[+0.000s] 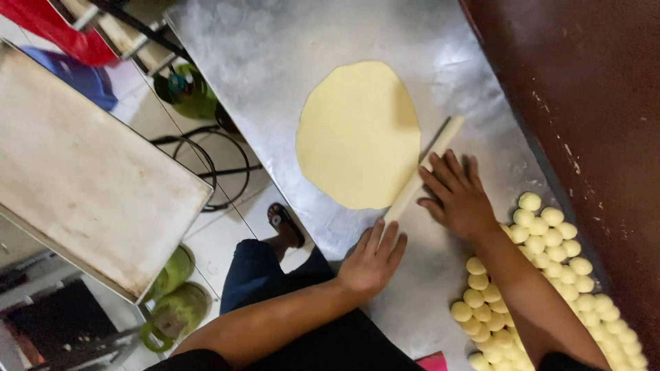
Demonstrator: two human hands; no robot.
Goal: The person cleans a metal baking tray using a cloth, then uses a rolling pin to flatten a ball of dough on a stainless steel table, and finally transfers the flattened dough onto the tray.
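Two hands on one rolling pin [422,172]: your left hand [372,260] rests flat on its near end, fingers straight and close together; your right hand [457,196] presses its middle, fingers spread. The pin lies at the right edge of a round dough sheet [357,134] on the metal worktop [275,62]. Dough balls [550,275] are heaped just right.

I see soft, even indoor light with dull glare on the metal table [275,55]. My hands cast faint shadows, the far edges look stretched and slightly blurred, and the brown wall [591,103] sits dim.
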